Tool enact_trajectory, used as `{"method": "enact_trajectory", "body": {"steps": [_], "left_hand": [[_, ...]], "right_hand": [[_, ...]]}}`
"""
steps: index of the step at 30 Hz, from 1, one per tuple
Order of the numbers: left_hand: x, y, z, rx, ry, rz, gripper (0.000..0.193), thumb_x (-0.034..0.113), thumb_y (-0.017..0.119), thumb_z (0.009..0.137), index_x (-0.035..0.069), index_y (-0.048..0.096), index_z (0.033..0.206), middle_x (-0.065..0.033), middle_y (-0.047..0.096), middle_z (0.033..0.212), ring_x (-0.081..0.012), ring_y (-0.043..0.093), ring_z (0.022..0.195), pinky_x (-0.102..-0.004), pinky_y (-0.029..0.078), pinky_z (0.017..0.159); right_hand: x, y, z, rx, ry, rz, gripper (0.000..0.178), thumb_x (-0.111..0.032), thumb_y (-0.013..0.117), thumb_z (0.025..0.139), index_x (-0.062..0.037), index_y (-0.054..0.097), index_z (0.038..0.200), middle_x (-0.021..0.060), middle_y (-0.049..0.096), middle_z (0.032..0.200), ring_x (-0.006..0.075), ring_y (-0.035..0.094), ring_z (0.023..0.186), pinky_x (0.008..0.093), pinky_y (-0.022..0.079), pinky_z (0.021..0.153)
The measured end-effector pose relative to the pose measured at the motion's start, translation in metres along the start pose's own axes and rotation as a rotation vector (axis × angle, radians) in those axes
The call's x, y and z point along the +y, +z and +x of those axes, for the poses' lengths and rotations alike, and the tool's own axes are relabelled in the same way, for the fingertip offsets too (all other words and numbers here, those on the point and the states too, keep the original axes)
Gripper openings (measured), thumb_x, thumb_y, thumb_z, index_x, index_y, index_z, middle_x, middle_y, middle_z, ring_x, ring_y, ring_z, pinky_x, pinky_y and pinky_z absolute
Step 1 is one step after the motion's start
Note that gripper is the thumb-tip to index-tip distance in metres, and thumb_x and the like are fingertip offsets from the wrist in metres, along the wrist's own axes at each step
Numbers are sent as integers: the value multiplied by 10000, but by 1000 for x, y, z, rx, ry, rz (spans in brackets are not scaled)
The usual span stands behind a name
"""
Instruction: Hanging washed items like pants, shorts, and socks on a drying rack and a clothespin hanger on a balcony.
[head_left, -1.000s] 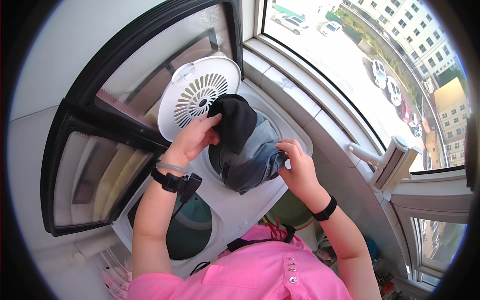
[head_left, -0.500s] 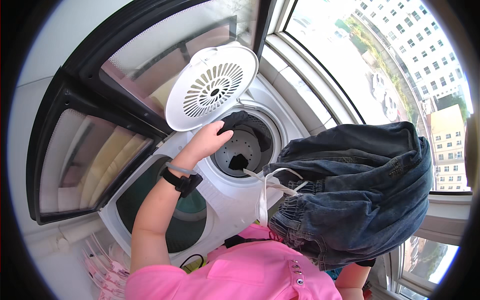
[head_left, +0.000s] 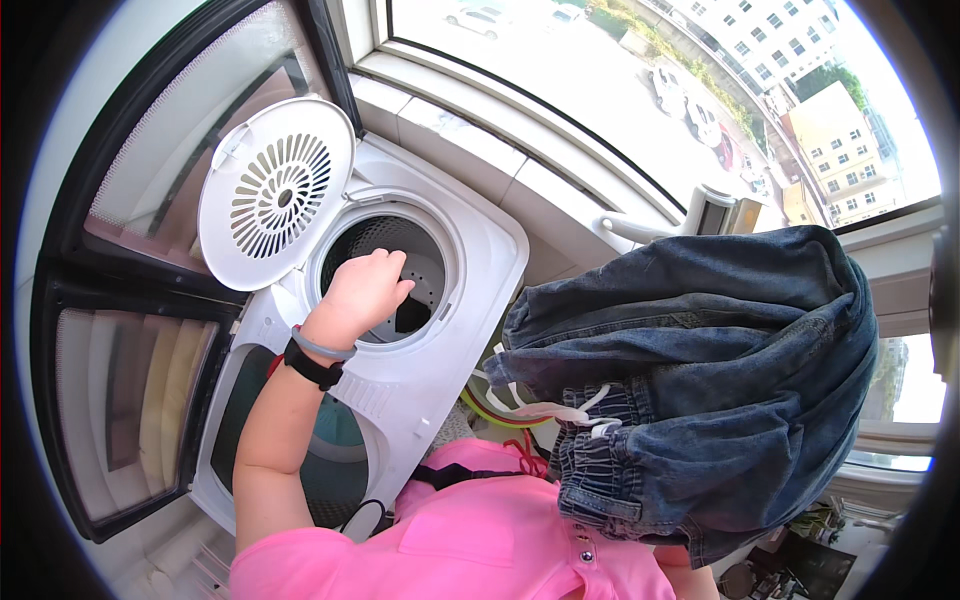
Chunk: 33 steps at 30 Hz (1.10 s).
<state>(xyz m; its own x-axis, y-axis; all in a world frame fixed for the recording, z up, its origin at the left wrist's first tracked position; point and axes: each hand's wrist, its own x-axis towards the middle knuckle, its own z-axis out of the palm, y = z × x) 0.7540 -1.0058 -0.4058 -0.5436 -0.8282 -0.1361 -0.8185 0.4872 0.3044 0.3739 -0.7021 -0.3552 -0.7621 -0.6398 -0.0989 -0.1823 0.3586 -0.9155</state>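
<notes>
Ideally, the jeans (head_left: 700, 370), raised to the right of the washer (head_left: 488, 240), are kept gathered so their drawstring (head_left: 540, 408) hangs free. Left hand (head_left: 365, 287): palm down over the drum (head_left: 428, 270), fingers curled (whether around anything, one cannot tell). Right hand: hidden, apparently behind the jeans, its grip not determinable.

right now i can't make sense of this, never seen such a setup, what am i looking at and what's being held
No robot here: a person in a pink shirt, filmed by a wide camera on their head, looking down. The bare left hand is over the round tub of a white washing machine, its slotted lid open; dark cloth lies inside. Whether that hand grips anything is unclear. A denim garment fills the right side, hiding the right hand and whatever grip it has.
</notes>
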Motion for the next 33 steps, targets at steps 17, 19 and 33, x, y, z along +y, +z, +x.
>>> {"method": "enact_trajectory", "body": {"steps": [17, 19, 33], "left_hand": [[443, 52, -102, -422, 1396, -656, 881, 156, 777, 646, 66, 331, 1400, -174, 356, 1417, -357, 464, 1186, -414, 375, 1007], [490, 75, -122, -677, 1313, -898, 842, 91, 741, 689, 75, 312, 1413, -165, 389, 1394, -331, 520, 1115, -398, 423, 969], [717, 130, -235, -1160, 960, -751, 145, 167, 455, 977, 56, 506, 1055, 47, 498, 714, -13, 432, 580, -185, 341, 479]], "right_hand": [[68, -221, -118, 290, -92, 1190, 381, -291, 486, 961, -33, 477, 1240, 95, 546, 1199, 247, 518, 1090, 359, 400, 972], [96, -261, -140, 436, -71, 1186, 381, -297, 480, 964, -33, 479, 1239, 94, 547, 1198, 248, 518, 1089, 359, 402, 971], [211, -373, -299, 874, 7, 316, 765, -497, 561, 896, -71, 259, 1454, 118, 321, 1471, 259, 281, 1379, 390, 255, 1100]]}}
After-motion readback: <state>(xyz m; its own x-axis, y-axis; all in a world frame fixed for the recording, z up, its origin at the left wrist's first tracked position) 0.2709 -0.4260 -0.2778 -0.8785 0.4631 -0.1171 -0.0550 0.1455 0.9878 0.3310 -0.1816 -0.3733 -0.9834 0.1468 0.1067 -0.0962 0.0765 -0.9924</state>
